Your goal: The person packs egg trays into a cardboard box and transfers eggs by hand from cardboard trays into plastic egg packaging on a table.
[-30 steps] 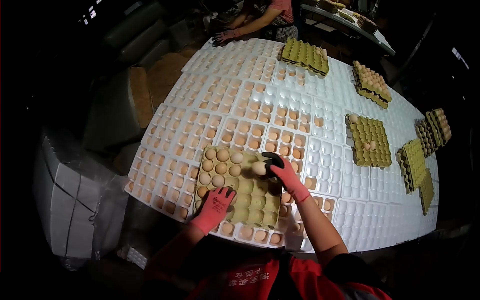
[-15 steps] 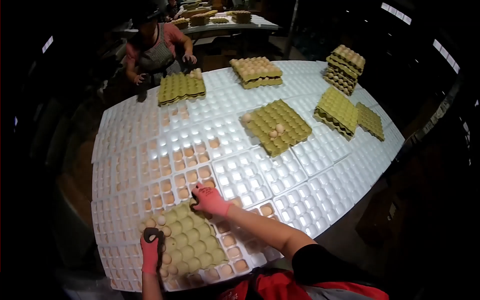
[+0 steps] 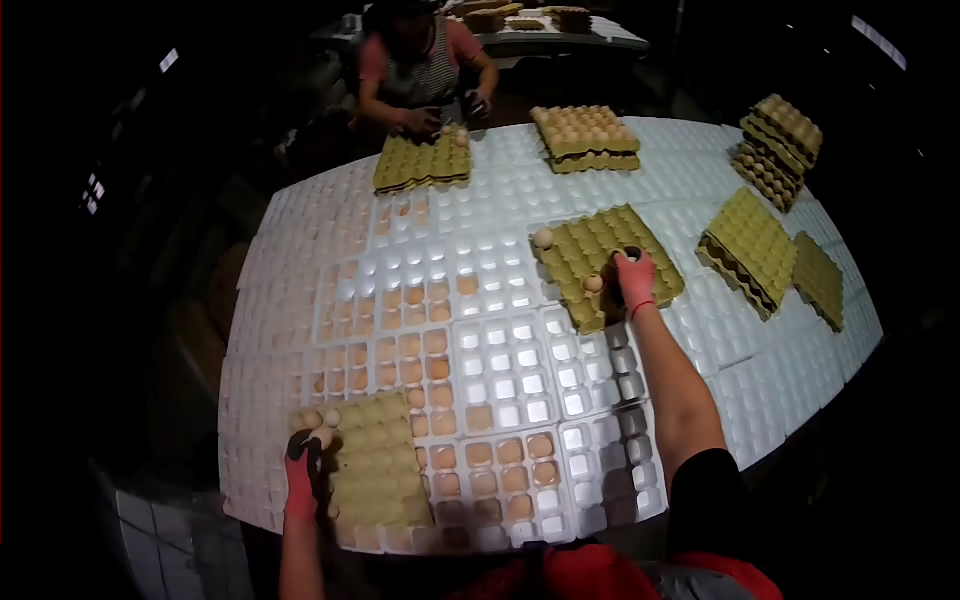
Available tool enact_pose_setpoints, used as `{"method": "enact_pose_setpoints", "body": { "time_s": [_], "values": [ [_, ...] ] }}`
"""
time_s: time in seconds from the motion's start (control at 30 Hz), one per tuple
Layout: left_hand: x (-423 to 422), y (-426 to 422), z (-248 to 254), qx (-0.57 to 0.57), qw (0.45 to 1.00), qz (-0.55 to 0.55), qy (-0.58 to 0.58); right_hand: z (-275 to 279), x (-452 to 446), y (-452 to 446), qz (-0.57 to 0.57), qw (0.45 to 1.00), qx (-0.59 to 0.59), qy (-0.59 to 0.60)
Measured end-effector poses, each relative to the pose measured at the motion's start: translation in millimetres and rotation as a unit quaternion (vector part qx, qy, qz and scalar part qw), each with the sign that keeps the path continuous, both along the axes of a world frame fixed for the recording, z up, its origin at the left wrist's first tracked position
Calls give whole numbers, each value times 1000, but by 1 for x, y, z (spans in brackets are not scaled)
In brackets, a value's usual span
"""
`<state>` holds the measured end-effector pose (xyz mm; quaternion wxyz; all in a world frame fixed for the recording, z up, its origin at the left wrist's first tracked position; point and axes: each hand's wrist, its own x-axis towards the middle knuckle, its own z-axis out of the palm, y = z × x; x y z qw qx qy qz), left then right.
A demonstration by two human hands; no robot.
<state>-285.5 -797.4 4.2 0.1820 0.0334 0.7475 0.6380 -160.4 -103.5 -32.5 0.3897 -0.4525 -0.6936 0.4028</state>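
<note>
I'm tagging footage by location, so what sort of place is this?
Probably an egg-packing workroom: white plastic trays part-filled with eggs cover the table, stacked cardboard egg flats stand on it, and a co-worker in an apron works across it.

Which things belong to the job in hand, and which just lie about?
In use:
near green pulp tray, by pink-gloved left hand
middle green pulp tray, under pink-gloved right hand
white plastic trays with beige eggs

Lying about, apparently:
egg-filled pulp tray stack, far edge
green pulp tray stack, right
</note>
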Motion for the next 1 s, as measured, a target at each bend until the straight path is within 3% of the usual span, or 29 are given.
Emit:
{"method": "enact_pose_setpoints", "body": {
  "time_s": [0.03,0.1,0.13,0.17,0.23,0.27,0.3,0.37,0.4,0.43,0.47,0.5,0.57,0.63,0.73,0.8,0.83,0.87,0.9,0.97,1.0],
  "values": [
    [6,-15,0,172,962,60,-206,-16,-2,32,28,999,-17,0],
    [40,-30,10,211,975,12,-76,-4,-3,52,180,980,-70,-58],
    [47,-55,2,354,912,28,-204,-19,-12,51,79,977,136,-145],
    [55,-78,0,494,811,30,-313,4,-12,8,57,951,233,-195],
    [77,-93,37,577,736,88,-343,28,-26,-78,165,958,217,-87],
    [100,-87,57,418,872,217,-139,43,-31,-141,235,951,200,-28],
    [105,-98,61,266,942,192,-63,51,-38,-206,362,926,104,-8],
    [108,-119,63,-58,988,117,80,85,-30,-350,603,797,-9,-17],
    [103,-140,42,-204,965,47,160,78,-24,-413,663,745,57,-40],
    [98,-162,22,-340,907,-4,248,82,-19,-472,723,682,85,-74],
    [97,-145,37,-429,858,-29,281,57,-15,-525,723,668,176,-15],
    [94,-127,53,-513,798,-54,312,49,-15,-568,730,653,198,-37],
    [73,-150,2,-508,749,-136,404,32,-20,-629,686,643,309,-143],
    [66,-143,5,-582,704,-219,344,13,-23,-660,632,617,399,-246],
    [54,-158,-12,-580,653,-252,417,9,-25,-656,677,647,319,-145],
    [48,-165,-16,-588,637,-285,408,33,-26,-641,660,745,-18,-97],
    [46,-166,-8,-578,654,-286,397,45,-34,-628,620,761,-182,-65],
    [45,-168,0,-567,670,-286,385,37,-45,-614,583,767,-268,-6],
    [43,-172,5,-495,757,-248,348,39,-51,-609,568,802,-181,-28],
    [49,-175,2,-294,888,-47,352,51,-53,-626,591,784,49,-184],
    [44,-185,-2,-119,988,27,91,41,-49,-637,596,767,166,-170]
  ]
}}
